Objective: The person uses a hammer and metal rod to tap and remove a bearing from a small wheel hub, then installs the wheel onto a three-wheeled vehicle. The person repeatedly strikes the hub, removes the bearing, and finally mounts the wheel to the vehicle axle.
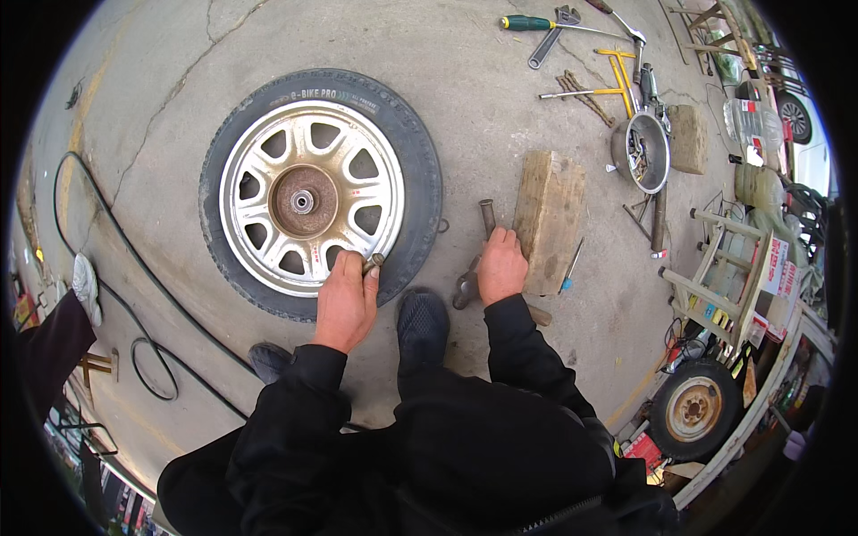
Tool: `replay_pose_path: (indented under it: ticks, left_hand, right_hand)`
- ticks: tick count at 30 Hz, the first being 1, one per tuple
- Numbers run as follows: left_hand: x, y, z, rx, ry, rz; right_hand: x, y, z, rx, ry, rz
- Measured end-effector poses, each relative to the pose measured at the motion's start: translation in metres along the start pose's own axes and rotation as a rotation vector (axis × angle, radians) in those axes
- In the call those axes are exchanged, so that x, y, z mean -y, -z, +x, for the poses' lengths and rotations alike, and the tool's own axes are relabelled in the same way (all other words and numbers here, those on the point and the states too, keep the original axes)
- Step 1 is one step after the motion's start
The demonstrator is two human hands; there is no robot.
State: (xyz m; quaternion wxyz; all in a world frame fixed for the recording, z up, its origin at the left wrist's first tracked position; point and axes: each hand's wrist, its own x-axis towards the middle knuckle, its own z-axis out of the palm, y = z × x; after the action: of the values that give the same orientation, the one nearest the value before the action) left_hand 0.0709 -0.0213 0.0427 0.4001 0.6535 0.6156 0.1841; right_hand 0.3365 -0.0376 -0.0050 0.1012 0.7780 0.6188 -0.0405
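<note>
A wheel with a black tyre and a worn silver rim lies flat on the floor, its rusty hub facing up. Over the rim's near right edge, my left hand is closed round a short metal piece with a round end; most of it is hidden in the fingers. My right hand is closed on a dark metal rod with a flared end, close beside a wooden block. Under that hand lies a hammer, its wooden handle partly covered by my wrist.
Beyond the block lie a green-handled screwdriver, an adjustable wrench, a yellow T-handle tool and a metal bowl of small parts. A wooden stool and spare wheel stand right. A black hose and another person's leg are left.
</note>
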Motion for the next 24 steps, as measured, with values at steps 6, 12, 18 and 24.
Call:
replay_pose_path:
  ticks: [6,12,18,24]
  left_hand:
    - [0.001,-0.007,0.022,0.086,-0.059,0.191]
    - [-0.004,-0.022,0.014,0.088,-0.031,0.341]
    - [-0.006,-0.022,0.008,0.005,-0.084,0.304]
    - [-0.020,0.001,0.018,-0.046,-0.304,0.290]
  right_hand:
    - [-0.009,0.013,-0.040,-0.116,0.015,0.082]
    - [-0.028,-0.003,-0.061,-0.118,-0.022,-0.055]
    - [-0.026,0.040,-0.056,0.017,-0.028,0.346]
    - [0.058,0.117,-0.007,0.427,0.401,1.106]
